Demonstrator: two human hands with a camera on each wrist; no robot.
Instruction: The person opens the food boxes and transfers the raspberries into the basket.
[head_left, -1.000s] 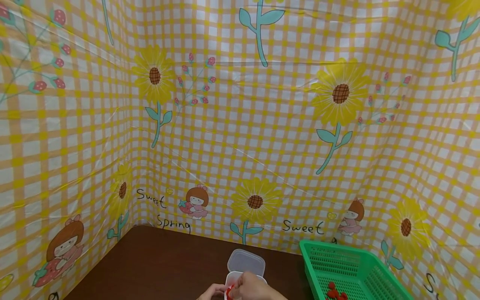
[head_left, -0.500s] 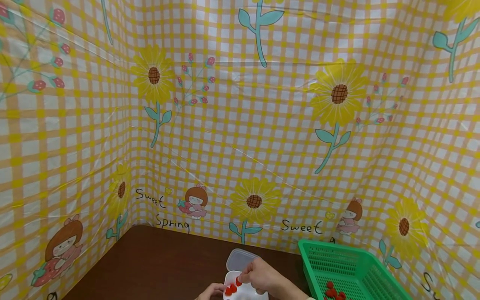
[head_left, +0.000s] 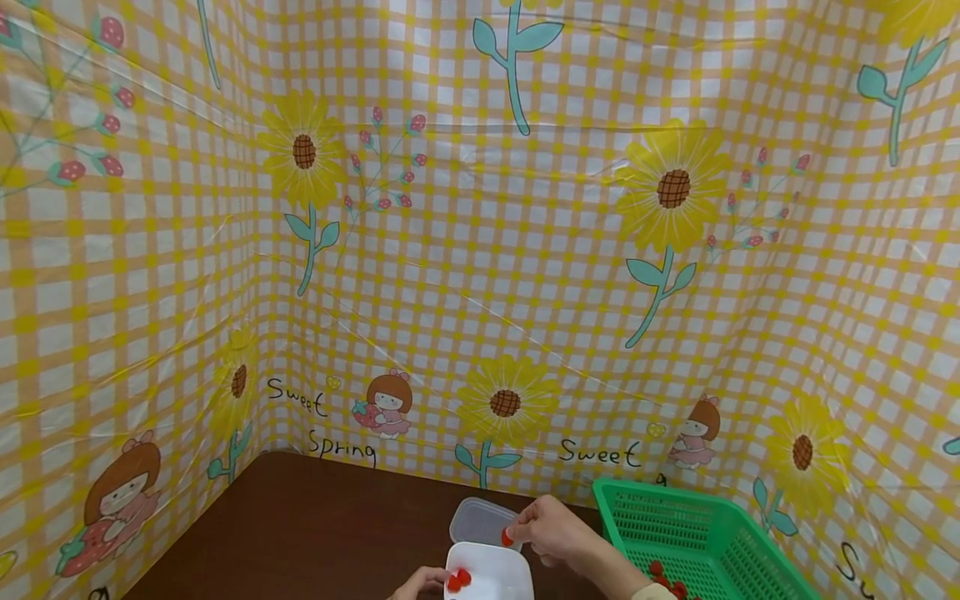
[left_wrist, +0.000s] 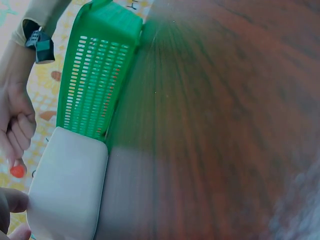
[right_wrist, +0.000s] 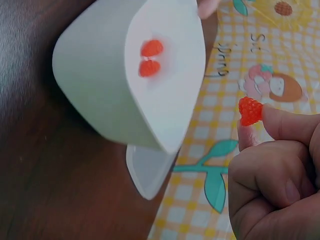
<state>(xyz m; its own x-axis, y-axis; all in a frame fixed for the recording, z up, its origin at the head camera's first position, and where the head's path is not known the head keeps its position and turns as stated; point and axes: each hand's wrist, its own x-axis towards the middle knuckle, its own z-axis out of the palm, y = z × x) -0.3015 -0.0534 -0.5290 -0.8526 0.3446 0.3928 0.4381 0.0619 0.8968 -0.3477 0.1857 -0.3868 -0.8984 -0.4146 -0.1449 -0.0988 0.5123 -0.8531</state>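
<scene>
A white plastic container (head_left: 506,575) stands on the dark table, with two red raspberries (right_wrist: 150,57) at the bottom in the right wrist view. My left hand (head_left: 420,581) holds its left rim, fingertips at the edge; most of this hand is out of the left wrist view. Up and to the right of the container, my right hand (head_left: 555,529) pinches a single raspberry (right_wrist: 250,111) between thumb and fingertip. In the head view that raspberry overlaps the translucent lid (head_left: 476,521) behind the container.
A green slotted basket (head_left: 615,517) stands to the right, with several raspberries (head_left: 667,579) on its floor. The brown tabletop (head_left: 322,533) stretches left. A checked, flower-printed cloth (head_left: 450,292) hangs around the back and sides.
My right hand has risen out of the container with one raspberry and moved up and right, uncovering the two raspberries inside. My left hand stays at the rim.
</scene>
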